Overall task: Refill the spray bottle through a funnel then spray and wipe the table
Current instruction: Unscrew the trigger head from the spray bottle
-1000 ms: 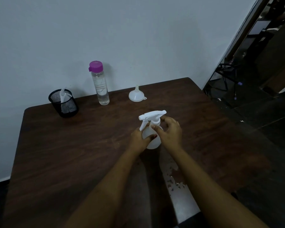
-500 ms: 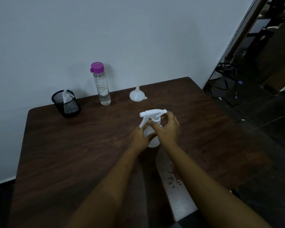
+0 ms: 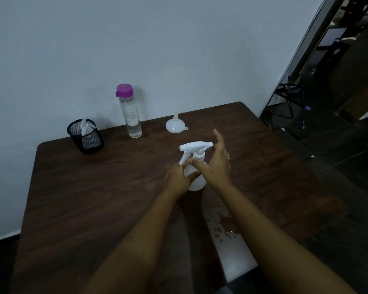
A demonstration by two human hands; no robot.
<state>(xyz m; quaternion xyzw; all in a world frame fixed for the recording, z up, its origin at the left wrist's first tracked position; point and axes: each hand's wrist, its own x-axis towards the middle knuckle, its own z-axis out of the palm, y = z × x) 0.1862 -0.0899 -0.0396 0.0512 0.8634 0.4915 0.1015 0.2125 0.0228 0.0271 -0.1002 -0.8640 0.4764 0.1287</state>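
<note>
spray bottle [image 3: 194, 166] frame centre, upright on table [image 3: 94, 198] | left hand [image 3: 177, 179] wraps body | right hand [image 3: 218, 164] fingers spread beside trigger head | funnel [image 3: 175, 125] behind

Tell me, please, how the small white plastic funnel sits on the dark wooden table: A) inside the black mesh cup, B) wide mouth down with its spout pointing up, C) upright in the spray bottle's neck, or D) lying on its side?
B: the small white plastic funnel rests wide rim down, spout up, on the dark wooden table.
</note>
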